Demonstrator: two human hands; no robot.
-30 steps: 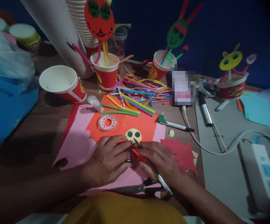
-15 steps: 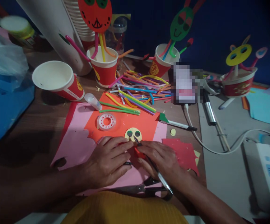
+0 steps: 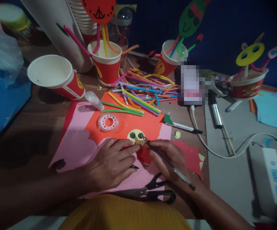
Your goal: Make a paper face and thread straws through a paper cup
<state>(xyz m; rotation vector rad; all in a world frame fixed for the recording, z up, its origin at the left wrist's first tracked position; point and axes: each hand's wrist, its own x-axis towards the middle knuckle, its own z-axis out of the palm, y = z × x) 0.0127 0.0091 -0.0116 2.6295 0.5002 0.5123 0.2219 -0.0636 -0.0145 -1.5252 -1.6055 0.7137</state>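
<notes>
My right hand (image 3: 170,158) grips a slim pen (image 3: 163,156), its tip touching or just above the right eye of a small yellow paper face (image 3: 138,136). The face has two dark eyes with green in them. My left hand (image 3: 116,161) lies flat, palm down and fingers stretched, its fingertips at the lower edge of the face. A dark pointed tip (image 3: 135,166) pokes out from under it; the rest is hidden. Beneath are orange paper (image 3: 121,127) and pink paper (image 3: 76,137). Close to my body lie black-handled scissors (image 3: 143,192).
A tape roll (image 3: 108,122), a glue bottle (image 3: 94,100) and many coloured pipe cleaners (image 3: 140,91) lie beyond my hands. Paper cups (image 3: 106,68), one with a red puppet, stand behind. On the right are a marker (image 3: 183,126), a phone (image 3: 191,84), its cable (image 3: 200,140) and a power strip (image 3: 269,179).
The pen tip has moved from between the eyes to the right eye. My right hand has turned, and the pen leans lower to the right. My left hand stays flat.
</notes>
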